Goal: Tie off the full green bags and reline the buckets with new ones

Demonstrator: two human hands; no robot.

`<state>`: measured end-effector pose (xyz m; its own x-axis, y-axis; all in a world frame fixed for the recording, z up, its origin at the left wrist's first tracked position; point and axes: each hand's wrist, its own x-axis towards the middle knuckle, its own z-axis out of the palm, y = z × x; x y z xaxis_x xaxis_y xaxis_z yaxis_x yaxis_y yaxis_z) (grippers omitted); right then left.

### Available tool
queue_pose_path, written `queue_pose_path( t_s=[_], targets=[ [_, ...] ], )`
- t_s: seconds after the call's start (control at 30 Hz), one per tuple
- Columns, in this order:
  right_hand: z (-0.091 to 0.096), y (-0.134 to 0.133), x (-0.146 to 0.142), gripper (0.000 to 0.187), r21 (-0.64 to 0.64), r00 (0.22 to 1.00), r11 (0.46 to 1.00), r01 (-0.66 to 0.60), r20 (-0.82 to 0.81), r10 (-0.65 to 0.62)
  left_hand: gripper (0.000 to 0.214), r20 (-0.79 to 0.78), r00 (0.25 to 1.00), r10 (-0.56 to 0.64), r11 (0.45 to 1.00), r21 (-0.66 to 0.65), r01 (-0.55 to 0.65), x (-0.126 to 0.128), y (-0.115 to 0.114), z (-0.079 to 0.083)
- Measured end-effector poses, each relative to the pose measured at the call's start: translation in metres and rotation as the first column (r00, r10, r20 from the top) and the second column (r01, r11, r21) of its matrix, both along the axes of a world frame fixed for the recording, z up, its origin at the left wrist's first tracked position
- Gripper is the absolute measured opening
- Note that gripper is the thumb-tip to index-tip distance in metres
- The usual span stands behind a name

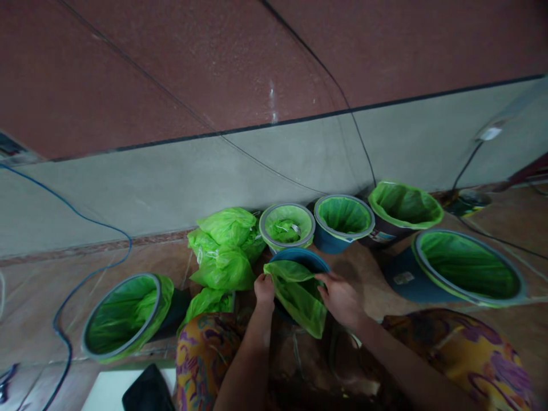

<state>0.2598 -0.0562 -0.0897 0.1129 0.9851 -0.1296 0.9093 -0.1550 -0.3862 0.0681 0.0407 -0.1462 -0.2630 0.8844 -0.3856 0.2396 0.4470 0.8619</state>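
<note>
My left hand (264, 290) pinches one edge of a green plastic bag (297, 299), and my right hand (342, 298) grips its opposite edge. Between them the bag's mouth is spread apart. It lies partly inside and over the near rim of a blue bucket (302, 257) standing between my knees. Just behind that bucket is a pale-rimmed bucket (287, 222) lined with green plastic, with crumpled green plastic in it. To its right stands another blue bucket (343, 220), also lined in green. The lower part of the bucket before me is hidden by the bag and my arms.
Stuffed green bags (225, 248) are piled by the wall at left. A lined bucket (122, 317) leans at far left. On the right are a dark lined bin (405, 208) and a large blue bucket (468, 265). A blue cable (92, 274) crosses the floor; a black object (148, 391) lies bottom left.
</note>
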Motion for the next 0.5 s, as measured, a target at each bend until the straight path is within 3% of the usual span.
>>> queue_pose_path(
  t_s=[0.07,0.13,0.2,0.27,0.37,0.5],
  targets=[
    [-0.005,0.037,-0.004,0.047,0.007,0.988,0.995,-0.101,0.113,0.100,0.022,-0.014,0.999,-0.035,0.999,-0.008,0.035,0.000,0.000,0.003],
    [-0.022,0.060,-0.010,0.044,-0.063,0.961,0.979,-0.192,0.189,0.201,0.023,-0.034,0.997,-0.068,0.998,-0.017,0.068,-0.001,0.001,0.005],
    [-0.044,0.071,-0.015,0.036,-0.120,0.943,0.965,-0.235,0.211,0.256,0.025,-0.061,0.993,-0.100,0.995,-0.027,0.099,-0.005,0.002,0.006],
    [-0.061,0.073,-0.013,0.031,-0.118,0.960,0.971,-0.209,0.168,0.226,0.027,-0.102,0.987,-0.127,0.991,-0.042,0.124,-0.010,0.003,0.007],
    [-0.070,0.076,0.004,0.024,-0.071,0.994,0.996,-0.055,-0.098,0.048,0.027,-0.200,0.969,-0.147,0.988,-0.068,0.136,-0.019,0.005,0.014],
    [-0.052,0.086,0.041,0.027,-0.045,0.817,0.994,0.098,-0.567,-0.106,0.037,-0.471,0.869,-0.153,0.988,-0.055,0.144,-0.016,0.007,0.037]
  ],
)
